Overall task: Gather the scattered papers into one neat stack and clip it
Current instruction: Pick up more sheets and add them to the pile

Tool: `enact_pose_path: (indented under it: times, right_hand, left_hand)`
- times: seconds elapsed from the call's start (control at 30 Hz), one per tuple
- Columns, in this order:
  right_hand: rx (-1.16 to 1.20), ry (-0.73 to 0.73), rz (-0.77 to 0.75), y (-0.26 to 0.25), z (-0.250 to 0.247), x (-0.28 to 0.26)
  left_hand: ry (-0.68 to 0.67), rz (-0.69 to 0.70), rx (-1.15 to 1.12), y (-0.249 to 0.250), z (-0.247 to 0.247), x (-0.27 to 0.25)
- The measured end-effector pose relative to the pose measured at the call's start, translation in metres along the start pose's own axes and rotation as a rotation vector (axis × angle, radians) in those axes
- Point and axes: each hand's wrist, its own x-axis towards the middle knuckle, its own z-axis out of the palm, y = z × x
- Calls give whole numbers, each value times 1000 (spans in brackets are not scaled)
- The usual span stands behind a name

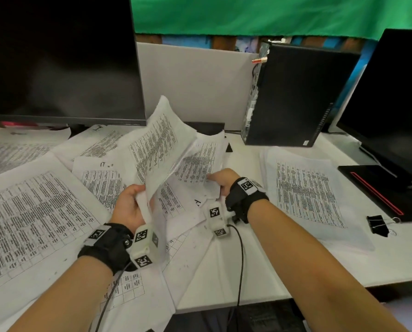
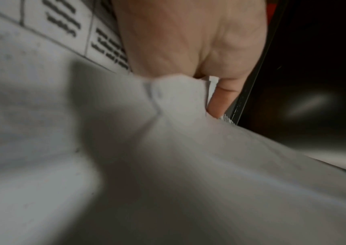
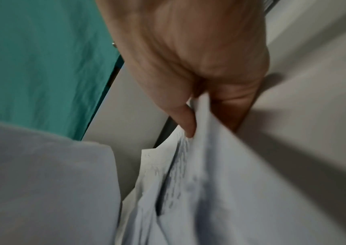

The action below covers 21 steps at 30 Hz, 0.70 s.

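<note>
Printed white papers lie scattered over the white desk (image 1: 248, 271). My left hand (image 1: 130, 204) pinches the lower edge of a curled sheaf of sheets (image 1: 157, 140) that stands up above the desk; in the left wrist view the thumb (image 2: 220, 99) presses on that paper (image 2: 168, 149). My right hand (image 1: 224, 180) grips the corner of another bundle of sheets (image 1: 197, 164) in the middle, its fingers (image 3: 184, 119) curled round the paper (image 3: 210, 182). One sheet (image 1: 308, 195) lies apart at the right. A black binder clip (image 1: 378, 227) sits past it, near the desk's right edge.
A dark monitor (image 1: 56, 58) stands at the back left, with papers (image 1: 32, 224) spread below it. A black computer case (image 1: 293, 97) stands at the back, and a laptop (image 1: 391, 111) with a red-striped black base sits on the right. Green cloth (image 1: 272, 13) hangs behind.
</note>
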Motion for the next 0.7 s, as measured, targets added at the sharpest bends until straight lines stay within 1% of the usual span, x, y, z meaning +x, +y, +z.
enact_pose_path:
  times: [0.03,0.07,0.13,0.17,0.2,0.3,0.37,0.4,0.43,0.47,0.57,0.63,0.7]
  right_hand:
    - [37,10,-9,1,-2,-3]
    - [0,62,-28,0,-7,-3]
    - [-141,307,-129,-5,-25,-5]
    - [-138,423,-188,-9,-38,-7]
    - [-85,532,-262,-13,-50,-9]
    - [296,752,-447,-28,-94,-18]
    - [542,857,-532,-34,-120,-22]
    - [597,875,-557,-37,-129,-28]
    - [610,847,-574,-37,-135,-31]
    - [563,773,-565,-36,-137,-32]
    - [226,475,-418,-27,-120,-39]
    - [125,288,-350,-15,-104,-37]
    - [-19,189,-281,-6,-82,-39]
  left_hand:
    - [10,-3,-12,0,-1,1]
    - [23,5,-3,0,-2,2]
    - [64,-2,16,1,-7,9]
    - [84,-13,54,1,-7,10]
    - [90,-32,122,1,-8,12]
    - [33,-73,310,-4,-8,12]
    - [38,-42,488,-9,-5,12]
    - [49,-14,577,-11,-4,12]
    - [54,0,646,-12,-4,14]
    - [56,7,686,-13,-3,15]
    - [99,16,721,-14,-1,15]
    - [110,-1,653,-14,-1,18]
    - [57,-53,554,-13,-1,19]
